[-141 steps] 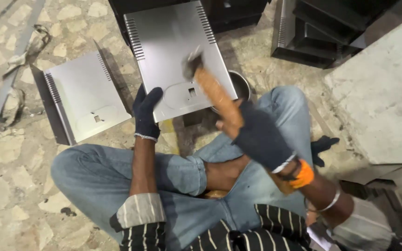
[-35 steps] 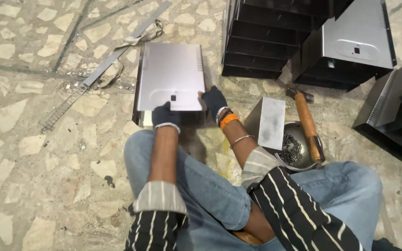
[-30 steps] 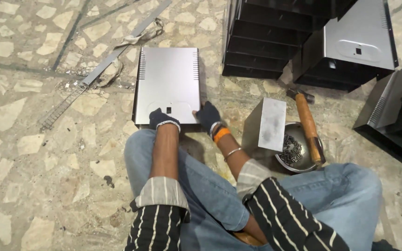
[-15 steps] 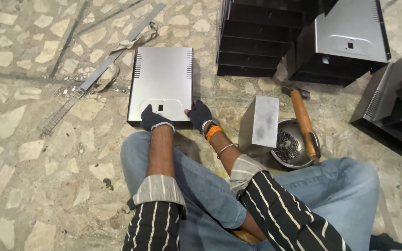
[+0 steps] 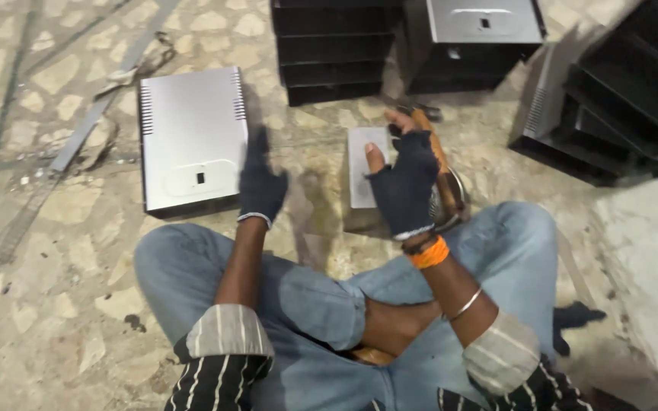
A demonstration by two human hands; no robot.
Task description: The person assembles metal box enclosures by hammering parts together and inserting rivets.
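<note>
Head view: a silver metal casing (image 5: 192, 137) lay flat on the stone floor (image 5: 32, 304), just ahead of the seated person's left knee, seemingly finished with, both gloved hands off it. Left hand (image 5: 262, 186) hung empty beside its near right corner; right hand (image 5: 405, 186), fingers spread, held nothing above a small grey block (image 5: 363, 152) and a wooden-handled hammer (image 5: 439, 164). Stacked black casings (image 5: 336, 46) hemmed the far side; open floor lay left.

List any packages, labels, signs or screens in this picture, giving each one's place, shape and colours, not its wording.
None can be made out.
Nearest in kind are plain metal housings: a silver rectangular case on the floor by the left hand, and black stacked cases at the top.
</note>
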